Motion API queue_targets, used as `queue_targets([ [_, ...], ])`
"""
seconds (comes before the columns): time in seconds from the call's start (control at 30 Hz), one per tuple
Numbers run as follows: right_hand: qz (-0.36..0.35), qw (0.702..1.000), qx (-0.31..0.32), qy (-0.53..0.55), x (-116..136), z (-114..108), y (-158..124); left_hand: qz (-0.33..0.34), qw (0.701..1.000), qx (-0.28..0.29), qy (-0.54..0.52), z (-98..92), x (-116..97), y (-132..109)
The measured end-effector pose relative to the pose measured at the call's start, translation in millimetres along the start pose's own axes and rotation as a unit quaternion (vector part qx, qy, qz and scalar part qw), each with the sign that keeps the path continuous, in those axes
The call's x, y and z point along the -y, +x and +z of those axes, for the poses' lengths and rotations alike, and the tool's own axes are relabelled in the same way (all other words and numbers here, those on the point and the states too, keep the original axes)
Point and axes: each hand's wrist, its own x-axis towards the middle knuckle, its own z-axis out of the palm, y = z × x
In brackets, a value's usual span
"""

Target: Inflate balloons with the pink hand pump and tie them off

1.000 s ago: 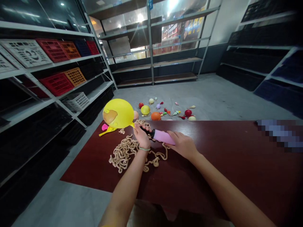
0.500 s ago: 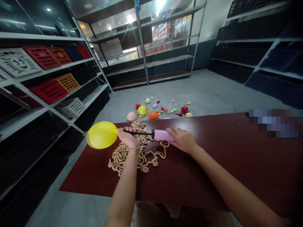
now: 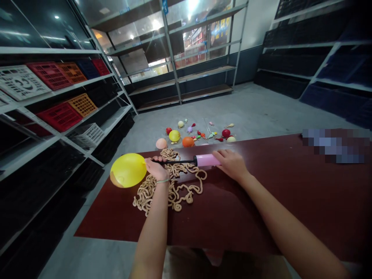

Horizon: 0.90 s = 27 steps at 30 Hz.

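A yellow balloon, blown up, sits at the left end of a pink and black balloon pump. My left hand is closed round the pump's black end, right at the balloon's neck. Wrapped round the pink barrel at the other end is my right hand. A length of black rod shows between the two hands. Beneath the pump, a tangled heap of beige rope lies on the dark red table. The balloon's neck is partly hidden by my left fingers.
Past the table's far edge, several balloons, among them an orange one and a yellow one, lie on the grey floor. Shelves with plastic crates stand at the left. A blurred-out item is on the table's right end.
My right hand has moved right with the pink barrel, so more black rod shows. The yellow balloon has shifted slightly right and down in view.
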Motion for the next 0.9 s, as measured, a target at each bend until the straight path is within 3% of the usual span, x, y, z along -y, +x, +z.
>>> queue_targets([
  [0.17,0.028,0.997,0.061,0.033,23.9,-3.0,2.0,0.015,1.0,-0.017,0.009,-2.8,5.0,-0.7],
  [0.37,0.032,0.994,0.083,0.07,62.3,-6.6,4.6,-0.04,0.998,0.033,0.043,3.5,41.3,-29.2],
  [0.5,0.011,0.994,0.078,0.081,50.4,0.0,5.3,-0.041,0.996,0.057,0.055,4.9,51.0,-28.0],
  [0.77,0.043,0.998,0.041,0.023,-7.2,5.2,2.8,0.001,0.999,0.008,0.038,1.2,25.3,-3.4],
  [0.9,0.053,0.997,0.05,0.015,1.1,-6.5,3.6,0.014,0.999,0.007,0.03,-0.8,21.6,-11.2],
])
